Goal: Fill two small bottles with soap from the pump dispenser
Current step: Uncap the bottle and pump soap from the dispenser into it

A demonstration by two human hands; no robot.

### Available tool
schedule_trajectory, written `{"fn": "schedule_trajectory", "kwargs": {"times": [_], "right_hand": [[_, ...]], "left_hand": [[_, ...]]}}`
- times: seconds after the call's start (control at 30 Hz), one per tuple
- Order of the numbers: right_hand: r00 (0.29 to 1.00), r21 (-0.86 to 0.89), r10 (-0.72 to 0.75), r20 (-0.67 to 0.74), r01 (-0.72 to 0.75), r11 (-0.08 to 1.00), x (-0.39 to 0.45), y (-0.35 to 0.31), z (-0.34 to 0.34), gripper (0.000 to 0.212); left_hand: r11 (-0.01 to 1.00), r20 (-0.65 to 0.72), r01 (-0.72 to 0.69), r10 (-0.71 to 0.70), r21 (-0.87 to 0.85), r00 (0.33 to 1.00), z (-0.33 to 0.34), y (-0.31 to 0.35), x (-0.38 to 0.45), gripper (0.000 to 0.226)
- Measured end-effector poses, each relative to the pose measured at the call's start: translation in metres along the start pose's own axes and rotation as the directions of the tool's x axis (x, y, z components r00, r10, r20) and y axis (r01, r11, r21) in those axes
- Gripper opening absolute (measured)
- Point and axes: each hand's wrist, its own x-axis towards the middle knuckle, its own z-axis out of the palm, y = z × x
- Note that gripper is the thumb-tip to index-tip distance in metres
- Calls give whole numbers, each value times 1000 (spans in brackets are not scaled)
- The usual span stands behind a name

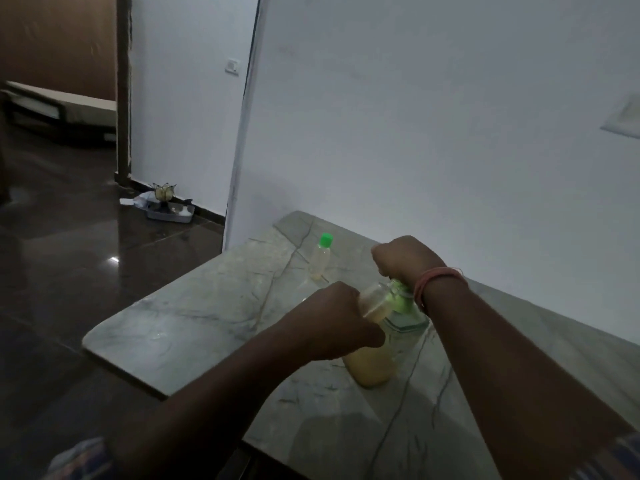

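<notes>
A clear pump dispenser (372, 367) with yellow soap in its lower part stands on the marble table (214, 317). My right hand (405, 259) sits curled on top of its green pump head (400, 299). My left hand (332, 320) grips a small clear bottle (375, 303), tilted with its mouth at the green spout; yellowish soap shows inside it. A second small bottle (320, 258) with a green cap stands upright farther back on the table, a little yellow liquid at its bottom.
The table's left edge and rounded corner (91, 341) drop off to a dark glossy floor. A white wall (415, 133) runs close behind the table. A tray with small objects (168, 207) lies on the floor by the doorway.
</notes>
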Motion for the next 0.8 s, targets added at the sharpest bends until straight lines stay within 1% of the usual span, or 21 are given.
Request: {"fn": "schedule_trajectory", "kwargs": {"times": [0.07,0.1,0.17,0.23,0.3,0.37,0.4,0.43,0.5,0.57,0.6,0.67,0.7,0.73,0.8], "right_hand": [[1000,-16,22,-2,-22,1000,-4,-3,-2,14],[1000,-14,30,0,-30,999,-5,-4,-3,15],[997,15,69,39,-70,997,-9,-6,-9,23],[990,61,111,91,-117,991,-11,-5,-15,30],[980,174,169,105,-186,967,-11,-2,-18,31],[963,312,238,129,-267,912,-12,0,-18,31],[960,348,243,136,-276,896,-12,2,-18,32],[961,349,240,140,-275,896,-12,2,-19,32],[964,312,237,116,-262,913,-16,0,-21,32],[976,306,210,49,-215,927,-17,-3,-20,31],[970,361,234,58,-239,901,-16,-4,-20,34],[980,254,193,53,-200,946,-20,-10,-21,39],[985,203,165,52,-172,964,-19,-11,-21,38],[989,99,135,57,-140,985,-17,-11,-22,35],[988,42,138,65,-141,989,-19,-11,-23,31]], "left_hand": [[1000,5,1,-1,-9,1000,0,-1,1,16],[1000,8,0,0,-19,1000,-1,-1,2,15],[999,18,7,-6,-32,1000,-4,-2,5,15],[999,47,23,-21,-40,999,-7,-2,11,23],[999,85,27,-24,-37,996,-12,-2,18,30],[1000,101,11,-8,-28,995,-17,-2,23,33],[1000,103,2,0,-19,995,-19,-2,24,35],[1000,103,-5,5,-6,995,-21,-2,25,38],[1000,120,-13,13,-1,993,-23,-4,27,51],[998,167,-11,20,-56,986,-26,-8,26,61],[995,196,-6,24,-95,980,-27,-10,25,63],[990,231,-11,43,-139,972,-28,-13,23,63],[990,226,-33,64,-136,972,-28,-15,23,61],[990,209,-67,93,-127,974,-27,-18,24,59],[980,157,-151,170,-126,973,-27,-24,26,53]]}}
